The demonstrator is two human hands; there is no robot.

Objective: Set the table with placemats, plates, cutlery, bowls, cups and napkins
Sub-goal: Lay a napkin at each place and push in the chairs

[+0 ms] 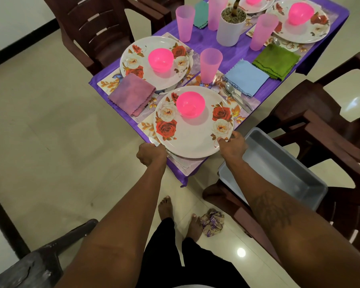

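A white plate with red and white roses [192, 132] sits on a floral placemat [146, 126] at the near corner of the purple table [227, 53], with a pink bowl [190, 104] on it. My left hand [151, 153] grips the plate's near left rim. Over on the near right rim, my right hand [233, 146] pinches the plate. A spoon [232, 92] and a blue napkin [245, 76] lie to the right, a pink cup [210, 65] behind. A mauve napkin [132, 94] lies to the left.
A second plate with a pink bowl [160, 59] sits behind, and two more settings at the far end beside a white plant pot [231, 26]. A green napkin [275, 60] lies right. A grey tub [279, 163] rests on a chair. Dark chairs surround the table; crumpled wrapping [212, 224] lies by my feet.
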